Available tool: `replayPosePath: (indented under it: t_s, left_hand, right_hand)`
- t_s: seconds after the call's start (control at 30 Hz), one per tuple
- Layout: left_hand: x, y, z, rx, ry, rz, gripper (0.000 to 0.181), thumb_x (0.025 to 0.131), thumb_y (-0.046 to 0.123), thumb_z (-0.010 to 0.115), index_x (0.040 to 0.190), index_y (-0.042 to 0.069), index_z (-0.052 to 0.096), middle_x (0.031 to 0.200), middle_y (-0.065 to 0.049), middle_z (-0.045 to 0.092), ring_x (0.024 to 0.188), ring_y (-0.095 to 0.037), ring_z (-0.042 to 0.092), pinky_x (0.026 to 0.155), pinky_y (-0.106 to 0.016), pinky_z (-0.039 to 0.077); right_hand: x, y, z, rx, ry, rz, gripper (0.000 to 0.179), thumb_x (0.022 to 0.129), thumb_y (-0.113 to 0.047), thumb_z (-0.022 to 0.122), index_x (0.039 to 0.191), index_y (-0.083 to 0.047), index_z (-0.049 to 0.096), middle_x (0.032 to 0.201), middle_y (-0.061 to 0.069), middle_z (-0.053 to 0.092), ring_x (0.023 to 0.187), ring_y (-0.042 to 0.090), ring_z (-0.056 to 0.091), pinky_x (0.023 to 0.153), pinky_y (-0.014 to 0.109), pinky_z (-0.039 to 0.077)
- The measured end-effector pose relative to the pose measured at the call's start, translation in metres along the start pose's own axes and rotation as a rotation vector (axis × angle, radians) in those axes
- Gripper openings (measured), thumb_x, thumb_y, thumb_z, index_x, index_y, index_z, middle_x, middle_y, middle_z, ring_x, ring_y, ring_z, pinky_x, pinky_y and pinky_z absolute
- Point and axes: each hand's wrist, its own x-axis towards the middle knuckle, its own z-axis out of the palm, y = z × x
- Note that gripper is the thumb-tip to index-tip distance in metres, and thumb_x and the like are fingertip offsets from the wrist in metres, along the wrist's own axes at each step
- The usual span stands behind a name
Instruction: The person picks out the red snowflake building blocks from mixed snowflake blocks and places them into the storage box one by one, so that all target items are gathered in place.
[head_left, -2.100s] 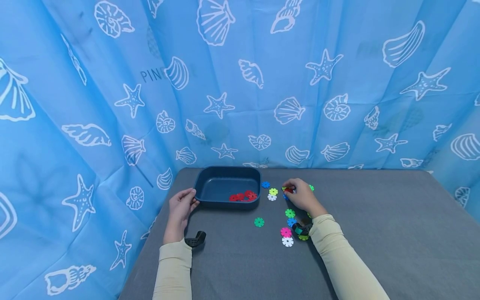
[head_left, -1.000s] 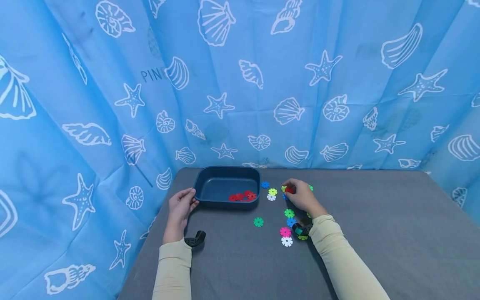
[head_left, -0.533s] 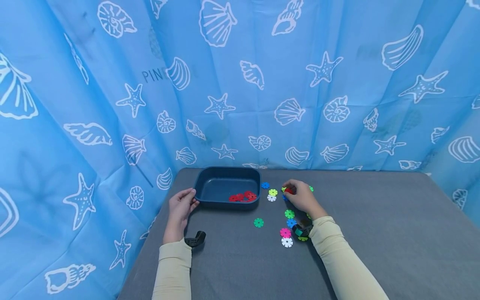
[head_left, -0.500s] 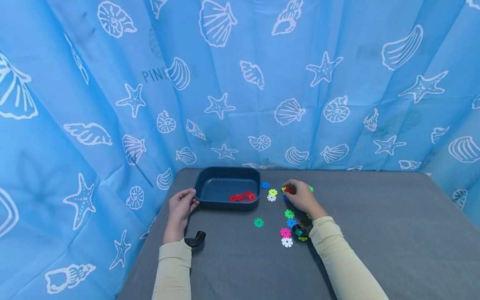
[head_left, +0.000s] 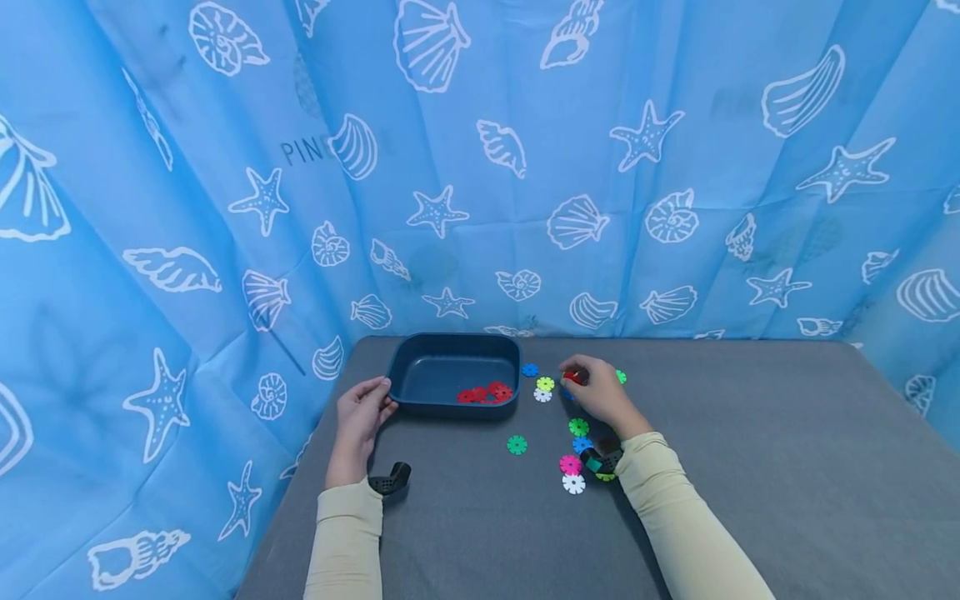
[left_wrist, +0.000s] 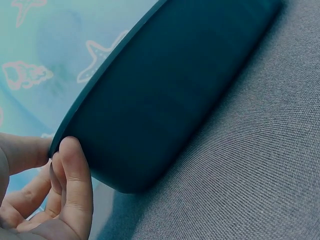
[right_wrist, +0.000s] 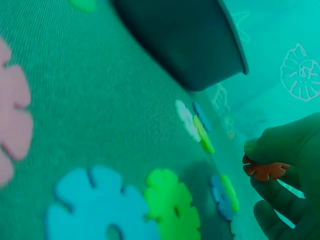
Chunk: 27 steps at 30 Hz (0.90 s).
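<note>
My left hand [head_left: 360,421] pinches the rim of a dark blue rectangular basin [head_left: 450,411] at its near left corner. In the left wrist view, thumb and fingers sit on either side of that rim. Several red notched plastic discs [head_left: 499,391] lie in the basin's right front part. My right hand [head_left: 606,396] pinches another red notched disc [right_wrist: 267,171] between thumb and fingers, raised over the cloth in the right wrist view. Under and beside this hand lie a blue disc [right_wrist: 220,196] and a yellow-green disc [right_wrist: 230,192].
White [head_left: 543,395], yellow [head_left: 545,383] and blue [head_left: 530,370] discs lie right of the basin. Nearer me are green [head_left: 517,445], pink [head_left: 570,465] and white [head_left: 573,484] ones. A grey cloth [head_left: 465,517] covers the table; a blue shell-print curtain [head_left: 465,167] hangs behind.
The right hand stays over the same discs, then shifts slightly up and left with the red disc between its fingers. The left hand and basin hold still.
</note>
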Motion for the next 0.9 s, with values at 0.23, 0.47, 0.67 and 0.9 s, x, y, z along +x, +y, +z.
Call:
replayPosePath:
  t_s: [0.23, 0.47, 0.67, 0.9]
  left_hand:
    - [0.0, 0.001, 0.0, 0.012, -0.007, -0.018, 0.046, 0.107, 0.03, 0.067, 0.145, 0.005, 0.06, 0.128, -0.012, 0.058, 0.097, -0.011, 0.061, 0.085, -0.02, 0.062]
    - [-0.001, 0.002, 0.001, 0.018, 0.004, -0.014, 0.044, 0.107, 0.03, 0.067, 0.142, 0.005, 0.061, 0.127, -0.014, 0.059, 0.097, -0.013, 0.062, 0.085, -0.021, 0.063]
    - [-0.002, 0.003, 0.001, 0.018, -0.004, -0.013, 0.046, 0.107, 0.031, 0.067, 0.144, 0.005, 0.06, 0.125, -0.012, 0.059, 0.097, -0.012, 0.061, 0.085, -0.02, 0.062]
    - [-0.001, 0.003, 0.001, 0.007, -0.004, -0.013, 0.045, 0.106, 0.029, 0.068, 0.143, 0.005, 0.06, 0.122, -0.011, 0.06, 0.094, -0.011, 0.062, 0.084, -0.021, 0.062]
  right_hand:
    - [0.0, -0.008, 0.001, 0.034, 0.01, -0.015, 0.021, 0.1, -0.006, 0.072, 0.12, 0.001, 0.073, 0.114, 0.017, 0.075, 0.097, 0.03, 0.069, 0.086, 0.048, 0.062]
    - [-0.001, -0.016, 0.001, 0.047, 0.029, -0.039, 0.02, 0.1, -0.004, 0.072, 0.119, 0.002, 0.073, 0.113, 0.017, 0.075, 0.096, 0.03, 0.069, 0.087, 0.048, 0.063]
    - [-0.001, -0.024, 0.002, 0.044, 0.045, -0.059, 0.018, 0.099, -0.005, 0.074, 0.116, -0.002, 0.074, 0.111, 0.015, 0.075, 0.093, 0.027, 0.069, 0.084, 0.043, 0.062]
    - [-0.001, -0.036, 0.003, 0.05, 0.044, -0.086, 0.015, 0.099, -0.007, 0.074, 0.114, -0.004, 0.075, 0.11, 0.014, 0.075, 0.092, 0.025, 0.069, 0.084, 0.045, 0.062]
